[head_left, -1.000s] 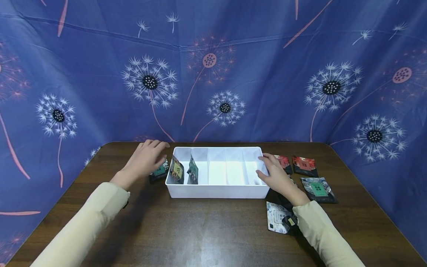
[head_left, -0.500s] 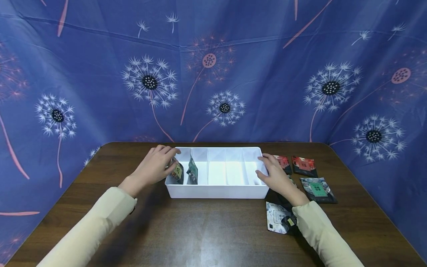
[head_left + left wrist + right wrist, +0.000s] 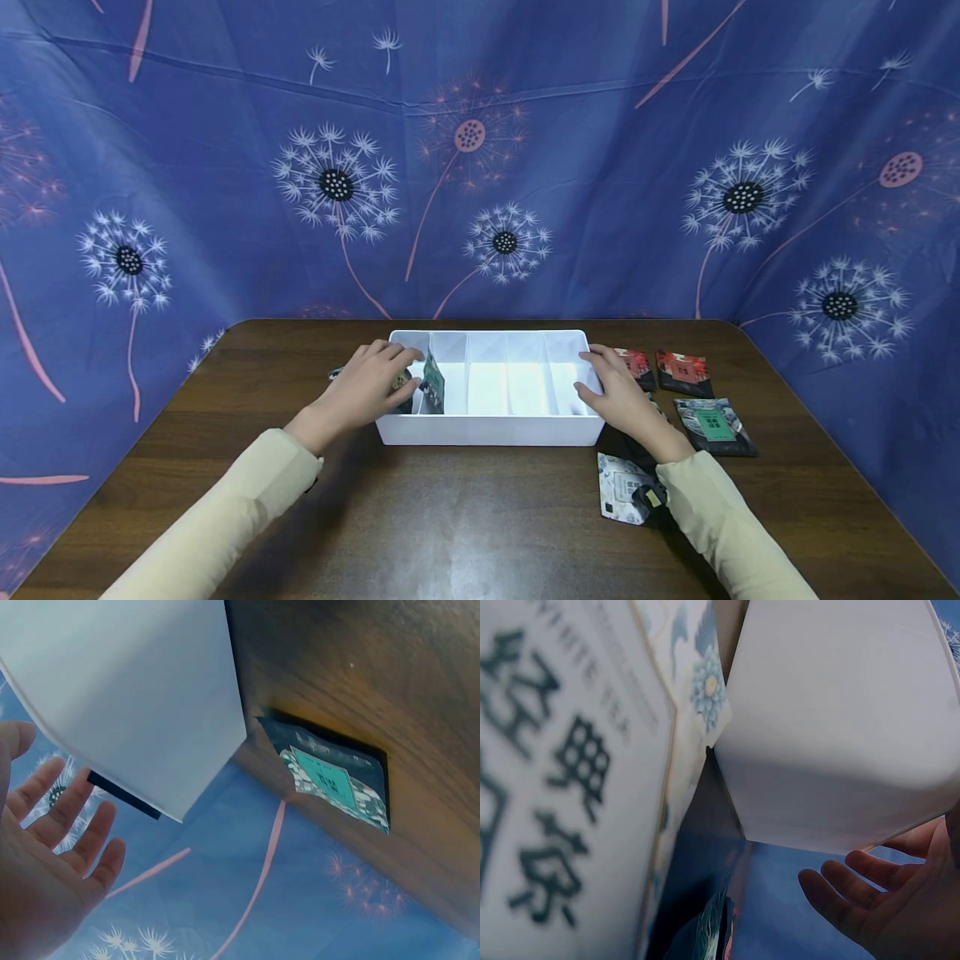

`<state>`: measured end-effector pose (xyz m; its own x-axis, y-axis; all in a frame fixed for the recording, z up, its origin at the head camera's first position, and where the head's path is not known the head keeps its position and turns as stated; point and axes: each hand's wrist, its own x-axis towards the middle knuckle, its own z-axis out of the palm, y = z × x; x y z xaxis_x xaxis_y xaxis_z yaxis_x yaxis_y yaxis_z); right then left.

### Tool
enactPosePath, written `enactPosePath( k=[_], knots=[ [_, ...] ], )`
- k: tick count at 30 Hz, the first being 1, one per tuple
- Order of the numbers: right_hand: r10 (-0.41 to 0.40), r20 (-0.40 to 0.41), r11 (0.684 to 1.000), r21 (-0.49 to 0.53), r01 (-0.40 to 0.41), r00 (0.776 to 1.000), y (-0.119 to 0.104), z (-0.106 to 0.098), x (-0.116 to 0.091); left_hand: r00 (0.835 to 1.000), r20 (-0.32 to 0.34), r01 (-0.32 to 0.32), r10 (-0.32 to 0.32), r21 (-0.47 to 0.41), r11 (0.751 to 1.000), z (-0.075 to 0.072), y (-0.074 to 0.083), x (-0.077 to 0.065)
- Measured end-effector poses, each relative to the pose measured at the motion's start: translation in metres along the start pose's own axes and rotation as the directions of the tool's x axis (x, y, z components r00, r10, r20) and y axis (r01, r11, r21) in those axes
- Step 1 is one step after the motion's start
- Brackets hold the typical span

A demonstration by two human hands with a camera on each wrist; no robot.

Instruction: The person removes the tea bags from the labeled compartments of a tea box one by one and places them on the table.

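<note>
A white divided box [image 3: 491, 431] stands mid-table. My left hand [image 3: 363, 387] is over its left end, fingers loosely bent and apart in the left wrist view. Under that hand a dark tea sachet with a yellow label [image 3: 403, 382] stands in the leftmost compartment, mostly covered. A green tea sachet [image 3: 432, 383] stands upright in the neighbouring compartment, close to the left fingertips. Whether they touch it, I cannot tell. My right hand [image 3: 626, 404] rests at the box's right rim. Its fingers look relaxed, extended past the end wall in the right wrist view.
Left of the box lies a teal-labelled sachet [image 3: 326, 776]. To the right lie red sachets [image 3: 685, 372], a green-labelled one [image 3: 715, 426] and a white tea sachet [image 3: 621, 489]. A blue dandelion-print cloth [image 3: 480, 167] hangs behind the wooden table [image 3: 450, 517].
My left hand has moved right from beside the box to over its leftmost compartment, covering the yellow-labelled sachet. The right hand has stayed at the right rim.
</note>
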<state>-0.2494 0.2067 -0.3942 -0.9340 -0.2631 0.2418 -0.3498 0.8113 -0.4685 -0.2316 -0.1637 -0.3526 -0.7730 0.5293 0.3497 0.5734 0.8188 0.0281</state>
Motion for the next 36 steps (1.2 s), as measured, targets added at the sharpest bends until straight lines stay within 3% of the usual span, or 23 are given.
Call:
enactPosePath(
  k=[19,36],
  knots=[
    [0.003,-0.003,1.000,0.006,-0.003,1.000,-0.001,0.002,-0.001,0.999,-0.004,-0.050,0.050,0.010,0.999,0.008,0.013,0.004],
    [-0.002,-0.008,1.000,0.010,0.002,1.000,-0.001,0.000,-0.001,0.999,-0.025,-0.031,0.031,0.011,0.999,0.009,0.018,0.010]
  ],
)
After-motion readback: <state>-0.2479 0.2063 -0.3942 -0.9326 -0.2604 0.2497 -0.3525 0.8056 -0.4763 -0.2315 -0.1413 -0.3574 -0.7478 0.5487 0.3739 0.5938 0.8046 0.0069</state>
